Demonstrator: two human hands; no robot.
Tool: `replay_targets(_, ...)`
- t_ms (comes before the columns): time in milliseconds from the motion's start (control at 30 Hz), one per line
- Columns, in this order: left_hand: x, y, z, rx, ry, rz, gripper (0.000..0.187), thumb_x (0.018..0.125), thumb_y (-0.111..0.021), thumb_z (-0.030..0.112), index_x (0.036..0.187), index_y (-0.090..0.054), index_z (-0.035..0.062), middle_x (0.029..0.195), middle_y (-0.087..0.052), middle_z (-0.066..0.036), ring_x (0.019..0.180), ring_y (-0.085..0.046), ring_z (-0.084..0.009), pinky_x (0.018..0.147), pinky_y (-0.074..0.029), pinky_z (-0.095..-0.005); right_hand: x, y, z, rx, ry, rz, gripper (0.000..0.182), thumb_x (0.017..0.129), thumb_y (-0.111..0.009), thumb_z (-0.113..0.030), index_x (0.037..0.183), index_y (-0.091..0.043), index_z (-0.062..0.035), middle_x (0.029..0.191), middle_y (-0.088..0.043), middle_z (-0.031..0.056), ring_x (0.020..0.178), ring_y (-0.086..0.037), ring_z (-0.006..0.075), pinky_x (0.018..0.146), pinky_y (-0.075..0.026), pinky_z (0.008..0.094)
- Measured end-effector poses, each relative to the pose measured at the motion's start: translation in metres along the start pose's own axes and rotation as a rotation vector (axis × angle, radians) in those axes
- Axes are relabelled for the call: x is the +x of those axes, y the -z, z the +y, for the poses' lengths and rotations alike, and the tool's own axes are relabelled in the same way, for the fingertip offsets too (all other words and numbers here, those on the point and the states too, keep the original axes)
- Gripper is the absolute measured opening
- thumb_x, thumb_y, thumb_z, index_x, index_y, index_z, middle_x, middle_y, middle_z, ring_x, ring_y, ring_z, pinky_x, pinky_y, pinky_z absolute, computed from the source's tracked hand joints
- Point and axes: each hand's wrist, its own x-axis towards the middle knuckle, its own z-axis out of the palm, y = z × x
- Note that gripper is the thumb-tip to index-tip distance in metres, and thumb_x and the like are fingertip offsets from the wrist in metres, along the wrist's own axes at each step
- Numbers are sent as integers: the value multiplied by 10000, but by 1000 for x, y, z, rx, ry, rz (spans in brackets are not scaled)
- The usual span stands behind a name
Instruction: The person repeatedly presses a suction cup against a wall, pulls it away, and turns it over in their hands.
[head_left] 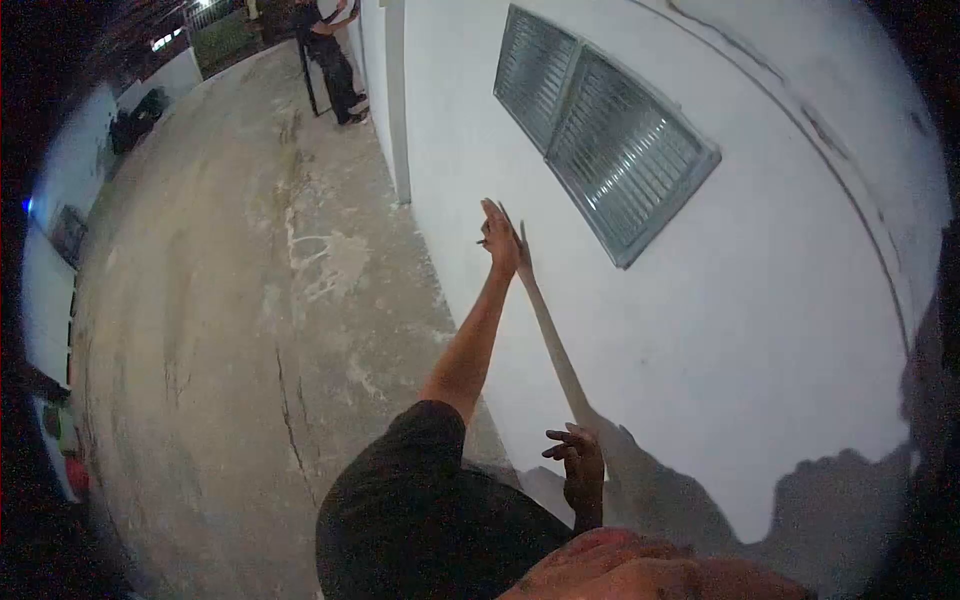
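Note:
My left hand (501,243) is raised against the white wall (660,350), fingers stretched up along its surface and thumb side toward the alley. A short black sleeve (440,490) covers that upper arm. Lower and closer to me, my right hand (577,468) is in shade beside the wall, its fingers apart and pointing left. No object shows in either hand. Above and to the right of the left hand, a grey-framed louvred window (605,130) is set in the wall. Shadows of my arm and body fall across the white paint. Blurred skin close to the camera fills the bottom edge.
A cracked concrete alley (210,300) runs along the left of the wall. Farther up, a person in dark clothes (335,65) stands by the same wall with arms raised to it. A pilaster (393,110) juts out between us. A red object (76,474) lies far left.

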Motion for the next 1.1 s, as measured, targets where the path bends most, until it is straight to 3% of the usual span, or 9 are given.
replay_targets(133, -69, -3, 39, 546, -598, 67, 606, 1030, -284, 325, 1534, -139, 22, 1608, -84, -180, 1370, -285, -362, 1133, -173, -461, 12, -20, 24, 172, -88, 60, 422, 1016, -463, -338, 1282, -470, -11, 1120, -664, 177, 802, -687, 222, 744, -523, 340)
replay_targets(200, -109, -3, 42, 788, -544, -7, 717, 855, -398, 32, 1522, -142, -26, 1603, -80, -213, 1412, -238, -380, 1138, -202, -477, 29, -24, 33, 386, -164, 51, 382, 1018, -482, -262, 1295, -462, 0, 1123, -662, 182, 828, -687, 211, 780, -528, 342)
replay_targets(300, -86, 1, 65, 699, -478, -24, 721, 843, -418, -12, 1517, -163, -31, 1601, -69, -211, 1388, -282, -326, 1134, -210, -469, 50, -36, -5, -20, -107, 10, 386, 1014, -490, -273, 1289, -470, -2, 1121, -659, 188, 833, -685, 214, 795, -528, 348)
replay_targets(400, -30, -5, 118, -217, -38, -25, 704, 871, -424, 5, 1517, -146, -32, 1597, -76, -213, 1348, -315, -347, 1126, -235, -471, 62, -49, -2, 16, -107, 61, 382, 1012, -494, -273, 1280, -480, -2, 1127, -656, 175, 837, -681, 208, 794, -521, 349)
replay_targets(567, -21, 3, 29, 695, -444, 3, 679, 897, -469, 84, 1504, -189, -32, 1590, -74, -236, 1375, -283, -403, 1130, -237, -509, 79, -75, 6, 121, -106, 135, 389, 1006, -512, -272, 1280, -477, 2, 1126, -659, 147, 847, -678, 205, 798, -510, 334)
replay_targets(733, -49, 6, 85, 503, -501, -71, 653, 1000, -310, 344, 1493, -188, -65, 1602, -39, -217, 1460, -135, -346, 1169, -110, -455, 86, -93, 1, 54, -159, 148, 370, 1006, -494, -249, 1278, -482, 2, 1125, -660, 140, 845, -676, 205, 786, -509, 334)
replay_targets(933, 60, -12, 82, -214, -72, 30, 999, 918, -214, 747, 1508, -119, -54, 1605, -60, -192, 1448, -183, -321, 1174, -80, -439, 75, -95, -16, -43, -211, 220, 367, 974, -536, -177, 1265, -480, 38, 1143, -647, 174, 883, -669, 230, 800, -522, 347)
replay_targets(1033, -22, -25, 102, -614, -224, -126, 864, 960, -358, 615, 1541, -70, 44, 1617, -68, -120, 1466, -128, -283, 1189, -114, -425, 71, -102, -14, 73, -230, 243, 360, 974, -526, -180, 1265, -484, 27, 1147, -649, 173, 878, -667, 234, 805, -525, 356)
replay_targets(1100, -70, -20, 149, -61, -323, -199, 892, 958, -272, 667, 1535, -73, 16, 1604, -83, -136, 1450, -133, -265, 1178, -70, -385, 75, -104, -20, 20, -232, 229, 345, 978, -515, -171, 1265, -487, 18, 1144, -651, 170, 873, -668, 234, 807, -525, 359)
